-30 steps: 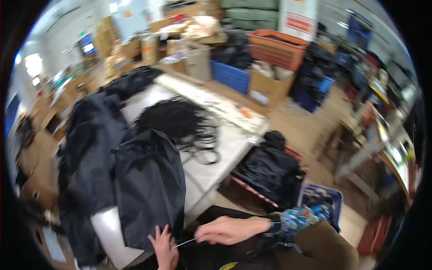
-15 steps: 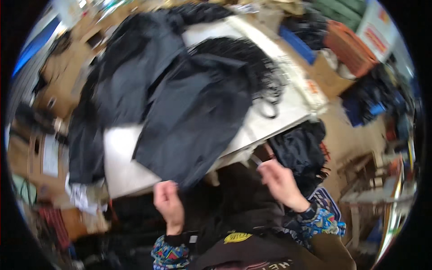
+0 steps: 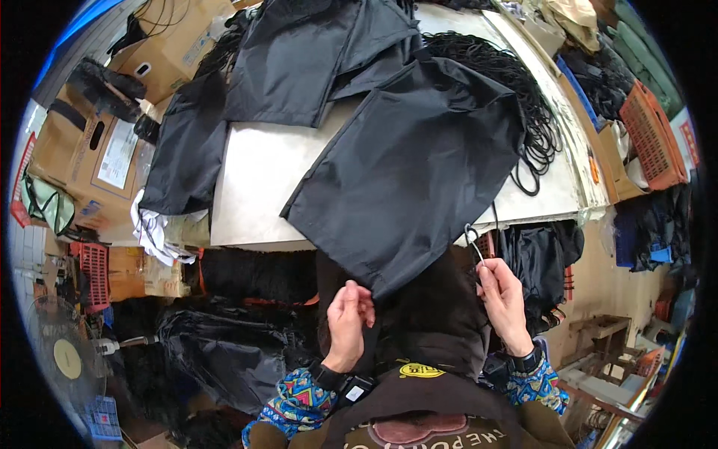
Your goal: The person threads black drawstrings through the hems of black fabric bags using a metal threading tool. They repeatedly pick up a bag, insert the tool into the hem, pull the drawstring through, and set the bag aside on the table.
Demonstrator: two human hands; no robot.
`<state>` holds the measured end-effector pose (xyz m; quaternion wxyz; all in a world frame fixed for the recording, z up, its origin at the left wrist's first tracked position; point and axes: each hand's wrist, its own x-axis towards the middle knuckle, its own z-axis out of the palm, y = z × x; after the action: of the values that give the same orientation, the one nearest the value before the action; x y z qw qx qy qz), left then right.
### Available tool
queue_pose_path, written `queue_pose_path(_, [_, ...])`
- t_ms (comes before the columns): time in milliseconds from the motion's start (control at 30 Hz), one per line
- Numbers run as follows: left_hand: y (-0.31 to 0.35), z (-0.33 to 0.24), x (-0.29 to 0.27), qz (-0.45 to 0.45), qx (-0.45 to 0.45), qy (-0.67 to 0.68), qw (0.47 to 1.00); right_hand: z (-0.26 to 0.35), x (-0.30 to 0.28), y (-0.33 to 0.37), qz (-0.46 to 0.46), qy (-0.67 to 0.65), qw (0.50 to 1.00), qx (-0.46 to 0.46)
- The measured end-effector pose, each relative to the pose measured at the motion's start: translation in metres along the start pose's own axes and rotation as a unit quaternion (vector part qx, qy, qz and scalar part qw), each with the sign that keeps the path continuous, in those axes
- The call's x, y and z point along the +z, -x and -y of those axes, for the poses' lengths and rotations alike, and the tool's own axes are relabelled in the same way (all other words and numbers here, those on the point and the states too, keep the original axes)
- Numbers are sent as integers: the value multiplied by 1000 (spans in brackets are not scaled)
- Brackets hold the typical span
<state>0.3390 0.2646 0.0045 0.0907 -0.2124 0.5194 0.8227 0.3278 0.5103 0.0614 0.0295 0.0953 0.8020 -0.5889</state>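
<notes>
A black fabric bag [image 3: 411,161] lies flat and slanted, its lower corner hanging over the table's near edge. Beside that corner is my left hand [image 3: 347,325], fingers loosely curled and apart, with no object visible in them; whether the fingertips touch the fabric is unclear. Between thumb and fingers my right hand [image 3: 505,305] pinches a thin metal wire tool [image 3: 474,244] with a looped end. The loop points up towards the bag's right lower edge. A black cord hangs close to it from the table.
More black fabric pieces [image 3: 288,67] cover the far left of the white table [image 3: 262,179]. A heap of black cords [image 3: 542,131] lies right of the bag. Cardboard boxes [image 3: 82,161] and a fan [image 3: 67,358] stand left; an orange crate [image 3: 652,135] is at far right.
The view has shifted, so the table sits straighter and higher. My left hand is apart from the bag's edge or barely at its corner; my right hand still pinches the wire tool.
</notes>
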Motion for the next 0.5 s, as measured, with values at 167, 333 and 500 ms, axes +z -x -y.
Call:
queue_pose_path(167, [-6,-15,19,46,14,-118,992,2,3,1,-9,1,1000,-8])
queue_pose_path(333, [-29,-29,41,63,143,-173,972,1,9,-2,0,-1,1000,-19])
queue_pose_path(500, [-49,-25,55,72,111,-169,977,5,11,-4,1,6,1000,-22])
